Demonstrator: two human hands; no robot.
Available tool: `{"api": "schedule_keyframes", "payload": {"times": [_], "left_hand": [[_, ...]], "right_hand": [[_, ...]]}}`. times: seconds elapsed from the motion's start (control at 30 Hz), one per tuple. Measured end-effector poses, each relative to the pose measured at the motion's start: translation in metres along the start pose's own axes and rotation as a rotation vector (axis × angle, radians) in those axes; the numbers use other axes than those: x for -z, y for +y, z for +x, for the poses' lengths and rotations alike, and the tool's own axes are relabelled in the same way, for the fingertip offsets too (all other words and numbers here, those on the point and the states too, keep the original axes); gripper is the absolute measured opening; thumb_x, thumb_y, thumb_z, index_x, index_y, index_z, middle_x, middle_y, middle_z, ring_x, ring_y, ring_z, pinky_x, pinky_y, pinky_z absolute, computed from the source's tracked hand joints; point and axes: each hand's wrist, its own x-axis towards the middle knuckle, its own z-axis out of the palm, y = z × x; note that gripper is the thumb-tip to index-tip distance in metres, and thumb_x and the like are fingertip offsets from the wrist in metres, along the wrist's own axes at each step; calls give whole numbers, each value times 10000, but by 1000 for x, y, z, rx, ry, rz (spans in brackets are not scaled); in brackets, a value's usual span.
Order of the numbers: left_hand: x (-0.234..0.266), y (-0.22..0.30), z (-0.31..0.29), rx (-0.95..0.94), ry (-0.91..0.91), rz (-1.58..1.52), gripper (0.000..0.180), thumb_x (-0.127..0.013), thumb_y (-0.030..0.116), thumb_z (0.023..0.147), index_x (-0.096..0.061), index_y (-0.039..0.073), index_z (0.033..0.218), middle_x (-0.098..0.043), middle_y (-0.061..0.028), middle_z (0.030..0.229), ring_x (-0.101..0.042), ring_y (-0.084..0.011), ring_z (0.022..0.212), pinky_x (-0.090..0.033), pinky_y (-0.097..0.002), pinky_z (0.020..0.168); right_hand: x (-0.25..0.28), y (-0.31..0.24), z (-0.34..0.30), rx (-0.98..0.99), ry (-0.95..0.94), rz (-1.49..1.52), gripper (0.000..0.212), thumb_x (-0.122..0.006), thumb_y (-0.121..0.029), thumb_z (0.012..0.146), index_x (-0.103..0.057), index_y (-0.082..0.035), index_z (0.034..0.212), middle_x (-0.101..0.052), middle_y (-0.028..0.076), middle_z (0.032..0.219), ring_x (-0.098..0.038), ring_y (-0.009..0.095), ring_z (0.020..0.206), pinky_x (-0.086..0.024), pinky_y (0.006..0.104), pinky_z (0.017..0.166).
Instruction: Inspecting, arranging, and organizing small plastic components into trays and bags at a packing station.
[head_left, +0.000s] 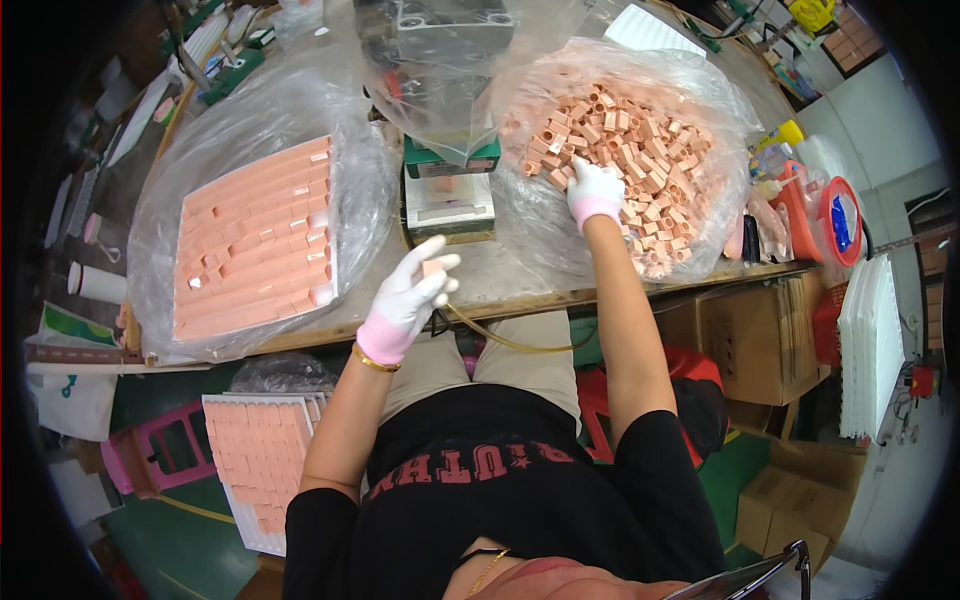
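Observation:
My left hand [412, 290], in a white glove with a pink cuff, holds a small peach plastic cap [432, 267] between its fingers, just short of the table's front edge. My right hand [596, 190], gloved the same way, touches the heap of peach plastic caps [655, 165]. Its fingers curl down into the heap, and what they grip is hidden. Between and beyond the hands stands a bench machine [450, 155] with a green block over a pale base plate, its top draped in clear plastic.
Left on the table [530, 285], rows of peach caps fill a white tray [325, 293] over clear plastic sheeting [365, 220]. Another filled board [260, 470] leans below. Right are a red basket [797, 225], stacked white sheets [868, 350] and cardboard boxes [755, 345].

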Motion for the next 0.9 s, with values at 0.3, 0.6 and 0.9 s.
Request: {"api": "schedule_keyframes", "payload": {"times": [0.3, 0.6, 0.9], "left_hand": [[-9, -4, 13, -15, 141, 417, 366, -629, 97, 878, -513, -5, 1210, -618, -107, 1132, -631, -160, 925, -506, -233, 707], [3, -13, 19, -62, 120, 636, 438, -683, 76, 819, -559, -15, 1229, -642, -63, 1069, -610, -94, 873, -499, -232, 749], [-5, 0, 2, -283, -42, 1221, 413, -681, 121, 790, -592, 18, 1181, -647, -161, 1029, -647, -242, 892, -504, -317, 801]], "right_hand": [[-16, 9, -6, 111, 133, -77, 172, -512, -177, 841, -612, -163, 981, -652, 66, 1008, -581, 250, 1002, -437, 417, 806], [74, -52, -91, 827, -66, 943, 246, -559, -40, 817, -621, -93, 1049, -639, 99, 940, -582, 317, 906, -467, 404, 815], [90, -67, -120, 928, -152, 402, 320, -571, -47, 737, -600, -131, 1044, -577, 92, 897, -549, 315, 886, -451, 404, 778]]}}
